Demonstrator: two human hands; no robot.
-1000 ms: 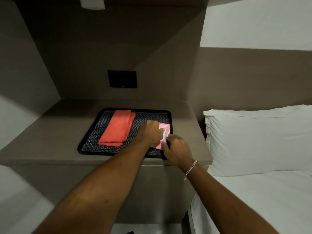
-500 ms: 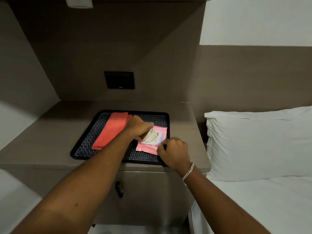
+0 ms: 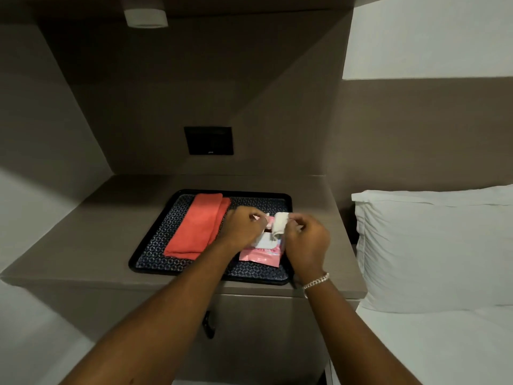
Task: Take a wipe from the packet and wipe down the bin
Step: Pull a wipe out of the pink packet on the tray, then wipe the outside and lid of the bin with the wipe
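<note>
A pink wipe packet (image 3: 259,253) lies on the right side of a black patterned tray (image 3: 151,266) on the bedside unit. A folded white wipe (image 3: 278,225) hangs just above the packet, its lower end still near the opening. My right hand (image 3: 306,241) pinches the wipe's right side. My left hand (image 3: 243,229) pinches at its left edge, fingers closed; the exact contact is partly hidden. No bin is in view.
A folded orange cloth (image 3: 200,226) lies on the tray's left half. The brown bedside unit (image 3: 83,245) has a dark drawer handle (image 3: 208,325) below. A white pillow (image 3: 433,245) and bed stand close on the right. A dark wall panel (image 3: 208,140) sits behind.
My left hand pulled the wipe up out of the packet. My right hand left the packet's near edge and rose to take the wipe's other side.
</note>
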